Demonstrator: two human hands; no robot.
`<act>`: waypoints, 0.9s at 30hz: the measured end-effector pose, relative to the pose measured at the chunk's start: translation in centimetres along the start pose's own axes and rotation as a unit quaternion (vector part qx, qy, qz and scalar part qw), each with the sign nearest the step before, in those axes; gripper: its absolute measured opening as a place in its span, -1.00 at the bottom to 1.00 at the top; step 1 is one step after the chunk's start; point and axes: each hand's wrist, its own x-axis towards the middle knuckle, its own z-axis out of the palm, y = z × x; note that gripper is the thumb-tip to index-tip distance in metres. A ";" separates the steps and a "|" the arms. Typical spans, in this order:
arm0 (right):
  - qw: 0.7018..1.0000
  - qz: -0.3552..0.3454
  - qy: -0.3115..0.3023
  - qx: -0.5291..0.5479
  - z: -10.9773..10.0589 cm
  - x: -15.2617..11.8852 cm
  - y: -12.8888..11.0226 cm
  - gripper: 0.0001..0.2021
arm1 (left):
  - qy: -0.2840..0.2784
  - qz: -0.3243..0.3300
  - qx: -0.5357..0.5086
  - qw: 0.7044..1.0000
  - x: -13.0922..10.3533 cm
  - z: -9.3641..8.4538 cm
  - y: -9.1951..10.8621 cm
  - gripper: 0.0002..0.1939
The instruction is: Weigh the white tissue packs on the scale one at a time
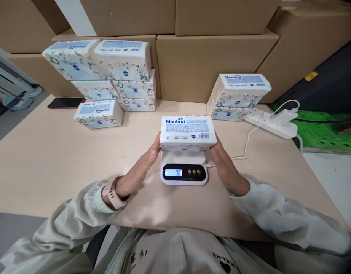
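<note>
Between my two hands is a white tissue pack [187, 131] with blue "Manhua" print, over the platform of a white digital scale [183, 158]. My left hand [153, 152] presses its left side, and my right hand [219, 154] grips the right side; the far fingers of both are hidden behind the pack. The scale's lit display [173, 172] reads 0.0. Whether the pack's underside touches the platform, I cannot tell. A pink watch band [114, 193] is around my left wrist.
Several more tissue packs [125, 62] are stacked at the back left, with a dark phone [66, 102] beside them. Two packs [240, 91] stand stacked at the back right, near a white power strip [274, 123] and its cable. Cardboard boxes [209, 64] line the table's far edge.
</note>
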 end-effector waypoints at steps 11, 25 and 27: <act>0.929 -0.064 0.364 0.006 -1.8 -1.8 4.2 -0.51 | 0.330 0.028 -0.049 0.942 -1.4 -0.7 -5.9 -0.41; 0.932 -0.034 0.361 -0.013 -1.7 -1.6 4.3 -0.52 | 0.372 -0.012 -0.142 0.917 -0.7 -1.4 -6.0 -0.45; 0.932 -0.032 0.361 -0.012 -1.7 -1.7 4.3 -0.52 | 0.372 -0.012 -0.144 0.917 -0.7 -1.4 -6.1 -0.45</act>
